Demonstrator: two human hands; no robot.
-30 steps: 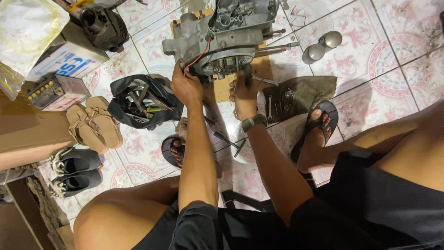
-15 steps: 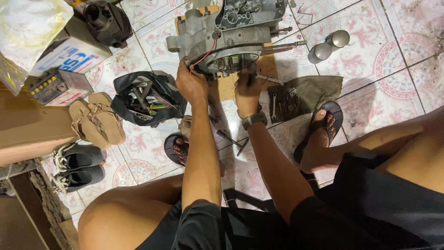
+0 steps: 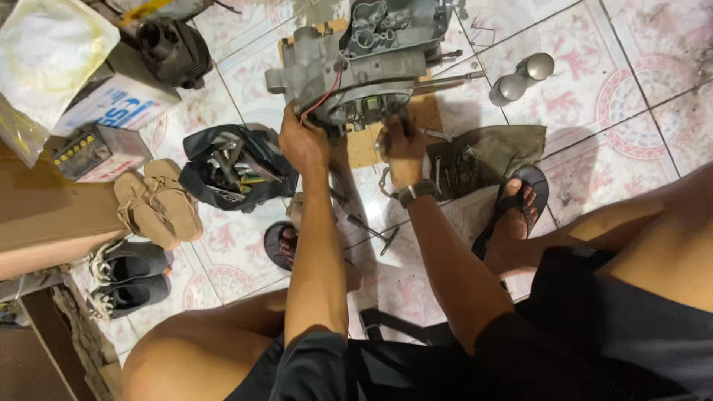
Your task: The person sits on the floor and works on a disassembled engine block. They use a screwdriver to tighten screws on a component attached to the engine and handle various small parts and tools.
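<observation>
Head view: a grey metal engine casing [image 3: 356, 67] is set on a piece of cardboard [image 3: 364, 145] on the tiled floor [image 3: 639, 89], toward the upper middle of the floor area seen. The left hand [image 3: 303, 141] is curled against the casing's near left edge, beside a red wire [image 3: 321, 100], and the casing is gripped there. The right hand [image 3: 402, 141] is closed at the casing's near underside; what is pinched between its fingers cannot be told. A wristwatch [image 3: 416, 193] is worn on the right wrist. Just left of the left hand, an open black tool bag [image 3: 230, 167] is laid. An olive cloth [image 3: 486, 152] with small parts is spread just right of the right hand. Two metal cylinders [image 3: 520, 78] are placed farther right. Tan sandals [image 3: 156, 204] are set near the floor's left edge.
</observation>
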